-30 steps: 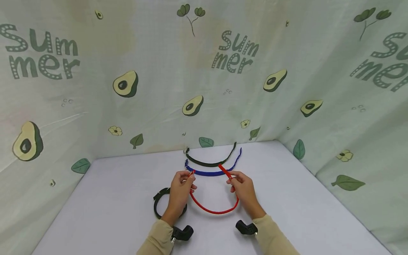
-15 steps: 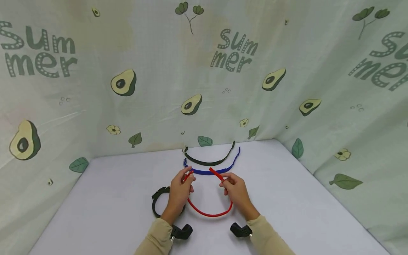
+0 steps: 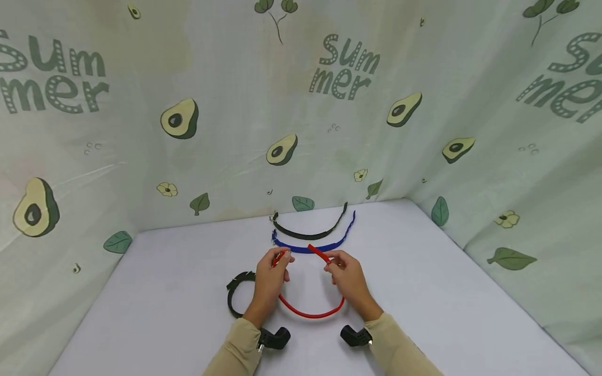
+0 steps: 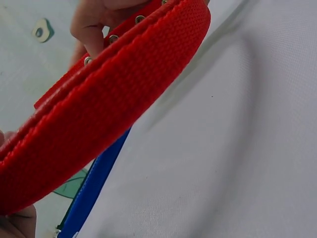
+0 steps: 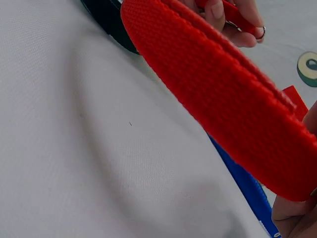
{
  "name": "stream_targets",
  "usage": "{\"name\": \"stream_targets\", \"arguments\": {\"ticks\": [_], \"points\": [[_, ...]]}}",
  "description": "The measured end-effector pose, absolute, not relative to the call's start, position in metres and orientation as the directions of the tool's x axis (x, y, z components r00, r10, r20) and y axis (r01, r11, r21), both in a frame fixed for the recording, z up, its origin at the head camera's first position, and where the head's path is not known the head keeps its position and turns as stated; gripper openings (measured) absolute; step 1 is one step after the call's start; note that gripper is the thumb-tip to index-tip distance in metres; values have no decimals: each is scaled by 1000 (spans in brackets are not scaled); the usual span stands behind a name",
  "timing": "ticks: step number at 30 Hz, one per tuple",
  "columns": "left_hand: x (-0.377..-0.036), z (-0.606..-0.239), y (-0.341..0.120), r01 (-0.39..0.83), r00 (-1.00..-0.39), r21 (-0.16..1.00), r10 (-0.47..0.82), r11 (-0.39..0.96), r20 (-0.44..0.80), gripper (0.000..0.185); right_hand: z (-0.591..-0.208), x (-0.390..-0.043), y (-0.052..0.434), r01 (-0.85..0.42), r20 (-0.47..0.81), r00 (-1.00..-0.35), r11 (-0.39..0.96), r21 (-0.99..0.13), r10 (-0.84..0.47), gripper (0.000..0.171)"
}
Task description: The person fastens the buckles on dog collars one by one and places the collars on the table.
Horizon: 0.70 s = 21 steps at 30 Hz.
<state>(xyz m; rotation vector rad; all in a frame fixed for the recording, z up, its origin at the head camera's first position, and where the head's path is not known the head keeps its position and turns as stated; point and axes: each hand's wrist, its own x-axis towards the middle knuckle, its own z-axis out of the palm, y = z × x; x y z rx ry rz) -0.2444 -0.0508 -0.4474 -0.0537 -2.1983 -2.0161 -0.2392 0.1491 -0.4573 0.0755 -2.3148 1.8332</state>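
A printed cloth backdrop (image 3: pixel 301 104) with avocados and the word "Summer" stands behind and on both sides of the white desk (image 3: pixel 447 292). Toward the back of the desk lie two curved straps, the dark green strap (image 3: pixel 308 233) farthest away and the blue strap (image 3: pixel 314 246) just in front of it. A black strap (image 3: pixel 233 297) lies curled beside the left wrist. In the middle, a red strap (image 3: pixel 308 311) hangs in a loop between the two hands, raised over the desk. The left hand (image 3: pixel 269 281) pinches one end of it, where a small metal ring shows; its grip is clenched on the strap. The right hand (image 3: pixel 347 278) pinches the other end, which has a row of eyelets, likewise grasping it.
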Motion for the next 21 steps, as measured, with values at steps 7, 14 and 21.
{"name": "stream_targets", "arguments": {"ticks": [7,14,21], "points": [[-245,-445,-51,114,-989,991,-90,68,120,36,-457,-239,146,-183,191,-981,187,-965,25,24],[-245,-446,-50,83,-996,996,-38,17,83,35,-457,-236,144,-243,249,-969,245,-939,-9,15],[-244,-446,-49,61,-998,998,-24,-30,60,30,-457,-235,144,-276,283,-959,256,-926,-11,11]]}}
